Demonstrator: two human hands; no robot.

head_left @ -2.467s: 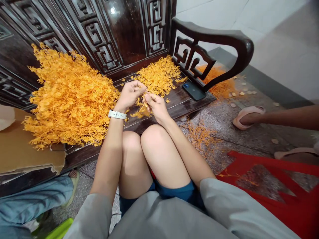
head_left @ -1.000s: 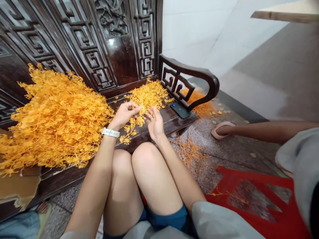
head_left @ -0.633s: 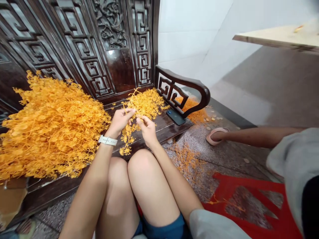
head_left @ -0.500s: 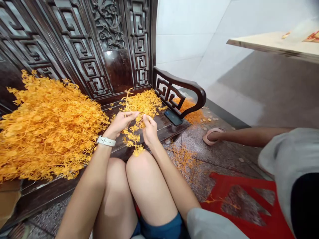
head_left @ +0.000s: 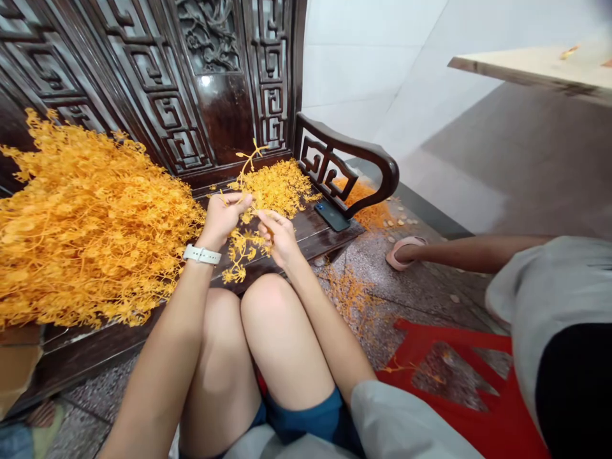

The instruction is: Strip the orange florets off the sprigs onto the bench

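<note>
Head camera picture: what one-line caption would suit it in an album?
Both hands, left and right, pinch an orange sprig over a dark bench, between a big pile and a small one.

Place: a room in a home, used for piecework by hand.
Furniture: a dark carved wooden bench [head_left: 268,70] with fretwork back and curved armrest [head_left: 354,153].
Walls: white tile right of the bench.
Floor: speckled stone, with a red mat [head_left: 459,382] in front of the bench.
Work stock: heaps of orange plastic sprigs [head_left: 90,217] on the bench seat.
Personal item: a phone [head_left: 333,216] beside the armrest.
</note>
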